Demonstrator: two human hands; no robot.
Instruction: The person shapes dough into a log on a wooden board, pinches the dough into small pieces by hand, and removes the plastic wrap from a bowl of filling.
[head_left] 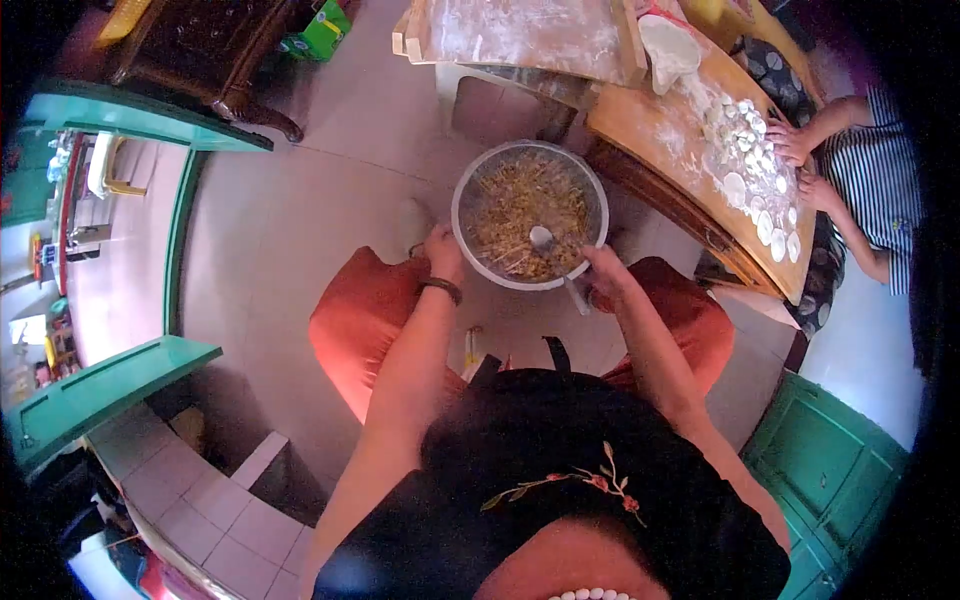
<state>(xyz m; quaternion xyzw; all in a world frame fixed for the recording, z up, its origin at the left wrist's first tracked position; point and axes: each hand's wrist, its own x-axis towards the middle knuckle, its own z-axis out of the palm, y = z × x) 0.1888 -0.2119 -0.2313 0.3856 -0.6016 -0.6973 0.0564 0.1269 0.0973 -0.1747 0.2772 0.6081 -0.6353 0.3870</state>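
Note:
A round metal basin (460,215) filled with a brownish chopped filling (520,195) is in front of my knees. My left hand (443,254) grips its left rim, the fingers partly hidden by the wall. On the lower right, my right hand (604,272) is closed on the rim. A metal spoon (541,237) lies with its bowl in the filling, and its handle crosses the rim close to my right hand; whether my fingers touch the handle I cannot tell.
At right, a wooden table (640,115) bears several floured dough pieces (740,135) and flat wrappers (778,245). Another person's hands (793,143) work there. A floured board (530,40) stands ahead, with a pale bowl (670,52) beside it. A green door (120,385) stands open at left.

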